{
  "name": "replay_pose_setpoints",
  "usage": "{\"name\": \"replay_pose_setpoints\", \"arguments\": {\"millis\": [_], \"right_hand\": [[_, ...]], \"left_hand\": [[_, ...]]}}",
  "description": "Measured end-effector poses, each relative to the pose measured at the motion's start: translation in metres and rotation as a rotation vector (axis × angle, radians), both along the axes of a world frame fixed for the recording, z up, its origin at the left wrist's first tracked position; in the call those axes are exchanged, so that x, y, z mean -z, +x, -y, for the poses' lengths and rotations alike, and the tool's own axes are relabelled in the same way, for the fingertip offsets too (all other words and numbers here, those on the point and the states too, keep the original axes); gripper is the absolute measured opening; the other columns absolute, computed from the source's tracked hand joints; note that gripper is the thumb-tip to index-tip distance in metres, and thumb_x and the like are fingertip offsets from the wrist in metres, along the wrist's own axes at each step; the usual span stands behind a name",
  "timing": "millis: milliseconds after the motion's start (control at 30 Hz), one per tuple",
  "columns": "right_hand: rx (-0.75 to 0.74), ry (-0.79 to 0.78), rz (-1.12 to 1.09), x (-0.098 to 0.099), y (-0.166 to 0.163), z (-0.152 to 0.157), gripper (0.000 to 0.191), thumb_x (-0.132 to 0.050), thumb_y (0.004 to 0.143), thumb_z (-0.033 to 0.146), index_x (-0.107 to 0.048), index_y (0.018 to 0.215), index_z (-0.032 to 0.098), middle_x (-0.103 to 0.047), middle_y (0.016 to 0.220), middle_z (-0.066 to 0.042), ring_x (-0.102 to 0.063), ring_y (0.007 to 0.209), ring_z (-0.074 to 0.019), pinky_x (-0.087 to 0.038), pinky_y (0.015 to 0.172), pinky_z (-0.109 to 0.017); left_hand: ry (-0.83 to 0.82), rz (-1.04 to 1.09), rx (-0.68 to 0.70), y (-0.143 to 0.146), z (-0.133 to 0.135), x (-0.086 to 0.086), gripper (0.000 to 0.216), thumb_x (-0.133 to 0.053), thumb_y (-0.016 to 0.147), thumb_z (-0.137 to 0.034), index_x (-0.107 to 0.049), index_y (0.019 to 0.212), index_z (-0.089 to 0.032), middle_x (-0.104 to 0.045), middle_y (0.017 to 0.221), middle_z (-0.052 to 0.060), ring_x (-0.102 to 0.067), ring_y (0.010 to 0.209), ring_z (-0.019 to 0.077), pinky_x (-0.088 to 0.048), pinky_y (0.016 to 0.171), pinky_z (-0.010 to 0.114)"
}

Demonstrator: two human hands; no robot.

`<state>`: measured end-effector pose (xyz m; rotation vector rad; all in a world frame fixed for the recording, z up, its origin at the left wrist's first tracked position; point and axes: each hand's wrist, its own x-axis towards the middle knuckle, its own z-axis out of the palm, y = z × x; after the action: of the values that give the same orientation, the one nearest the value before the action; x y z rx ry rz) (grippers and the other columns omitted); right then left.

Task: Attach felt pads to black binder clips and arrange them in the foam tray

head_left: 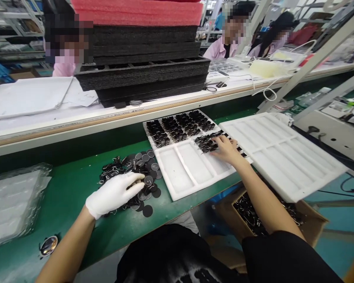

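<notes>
My left hand (116,192), in a white glove, is over a loose pile of black wire-handled clips (113,167) and round discs on the green table. Its thumb and fingers close on a clear-faced round disc (148,180) at their tips. On the right, my bare right hand (226,149) reaches into a white foam tray (179,194). Its fingers curl down onto the black clips (205,142) in one compartment, partly hiding what they grip. The tray's far compartments hold rows of similar clips; bare white floors show in several near ones.
Another white foam tray (283,151) lies at the right. Below the table edge stands a cardboard box (314,228) of black clips. Clear plastic trays (14,204) and a small round metallic part (49,246) are at left. Black foam (144,47) is stacked on the shelf; co-workers sit beyond.
</notes>
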<state>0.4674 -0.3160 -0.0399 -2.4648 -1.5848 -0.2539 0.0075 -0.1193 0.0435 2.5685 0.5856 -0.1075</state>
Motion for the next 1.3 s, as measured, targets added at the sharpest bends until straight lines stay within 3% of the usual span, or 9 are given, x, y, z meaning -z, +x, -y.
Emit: {"name": "replay_pose_setpoints", "arguments": {"millis": [167, 333, 500, 600, 700, 800, 967, 1167, 1300], "right_hand": [[-0.254, 0.108, 0.13, -0.013, -0.079, -0.018, 0.033, -0.053, 0.098, 0.025, -0.058, 0.13, 0.016, -0.063, 0.124, -0.018, -0.058, 0.112, -0.0344, -0.034, 0.093, -0.048], [-0.737, 0.017, -0.088, -0.009, -0.165, -0.051, 0.025, -0.052, 0.105, 0.033, -0.063, 0.121, 0.018, -0.068, 0.112, -0.011, -0.063, 0.101, -0.0252, -0.035, 0.091, -0.041], [-0.899, -0.102, -0.061, 0.0, -0.215, -0.08, 0.033, -0.068, 0.096, 0.043, -0.067, 0.114, 0.015, -0.067, 0.105, -0.01, -0.062, 0.097, -0.0273, -0.034, 0.086, -0.041], [-0.957, -0.17, -0.003, 0.006, -0.231, -0.089, 0.035, -0.079, 0.086, 0.048, -0.069, 0.094, 0.016, -0.067, 0.095, -0.008, -0.062, 0.091, -0.0271, -0.034, 0.084, -0.041], [-0.97, -0.187, 0.034, 0.01, -0.239, -0.091, 0.032, -0.082, 0.084, 0.044, -0.068, 0.086, 0.016, -0.067, 0.089, -0.007, -0.062, 0.087, -0.0263, -0.033, 0.082, -0.041], [-0.945, -0.207, 0.032, 0.01, -0.241, -0.089, 0.024, -0.079, 0.088, 0.039, -0.07, 0.087, 0.016, -0.068, 0.089, -0.007, -0.064, 0.087, -0.0264, -0.033, 0.083, -0.042], [-0.884, -0.247, -0.172, 0.006, -0.229, -0.084, 0.015, -0.061, 0.1, 0.026, -0.074, 0.101, 0.018, -0.072, 0.094, -0.007, -0.068, 0.087, -0.0239, -0.035, 0.088, -0.045], [-0.723, -0.097, -0.607, -0.007, -0.207, -0.084, 0.023, -0.057, 0.102, 0.036, -0.074, 0.111, 0.023, -0.078, 0.104, -0.007, -0.072, 0.089, -0.0235, -0.044, 0.092, -0.046], [-0.552, 0.045, -1.043, -0.022, -0.215, -0.095, 0.027, -0.068, 0.092, 0.046, -0.076, 0.102, 0.022, -0.079, 0.097, -0.008, -0.073, 0.086, -0.0238, -0.054, 0.079, -0.039]], "left_hand": [[0.145, 0.113, -0.155, -0.036, 0.007, 0.004, 0.046, -0.038, 0.105, -0.05, -0.059, 0.139, -0.027, -0.066, 0.138, 0.003, -0.063, 0.125, 0.0228, -0.05, 0.107, 0.035], [0.391, 0.313, -0.605, -0.105, 0.003, 0.024, 0.04, -0.034, 0.106, -0.038, -0.062, 0.128, -0.019, -0.066, 0.129, 0.01, -0.061, 0.124, 0.0243, -0.046, 0.109, 0.039], [0.46, 0.084, -0.835, -0.19, 0.015, 0.046, 0.04, -0.04, 0.101, -0.04, -0.06, 0.129, -0.019, -0.064, 0.131, 0.013, -0.058, 0.127, 0.0299, -0.044, 0.107, 0.046], [0.452, -0.111, -0.762, -0.211, 0.039, 0.059, 0.054, -0.061, 0.09, -0.056, -0.057, 0.135, -0.026, -0.06, 0.14, 0.011, -0.053, 0.132, 0.0339, -0.039, 0.107, 0.05], [0.498, -0.203, -0.633, -0.209, 0.055, 0.074, 0.07, -0.075, 0.079, -0.061, -0.057, 0.139, -0.031, -0.062, 0.139, 0.011, -0.051, 0.132, 0.0368, -0.029, 0.11, 0.055], [0.517, -0.215, -0.539, -0.201, 0.053, 0.087, 0.058, -0.074, 0.083, -0.059, -0.062, 0.133, -0.033, -0.069, 0.13, 0.01, -0.054, 0.126, 0.035, -0.023, 0.111, 0.057], [0.517, -0.196, -0.443, -0.191, 0.03, 0.095, 0.039, -0.067, 0.087, -0.057, -0.07, 0.108, -0.024, -0.074, 0.105, 0.009, -0.063, 0.103, 0.029, -0.031, 0.103, 0.051], [0.565, -0.077, -0.365, -0.181, 0.005, 0.067, 0.033, -0.066, 0.083, -0.052, -0.071, 0.09, -0.02, -0.071, 0.086, 0.007, -0.065, 0.088, 0.0267, -0.036, 0.094, 0.048], [0.615, 0.139, -0.314, -0.137, 0.002, 0.032, 0.031, -0.067, 0.082, -0.05, -0.071, 0.092, -0.021, -0.073, 0.089, 0.006, -0.067, 0.09, 0.0252, -0.037, 0.092, 0.045]]}}
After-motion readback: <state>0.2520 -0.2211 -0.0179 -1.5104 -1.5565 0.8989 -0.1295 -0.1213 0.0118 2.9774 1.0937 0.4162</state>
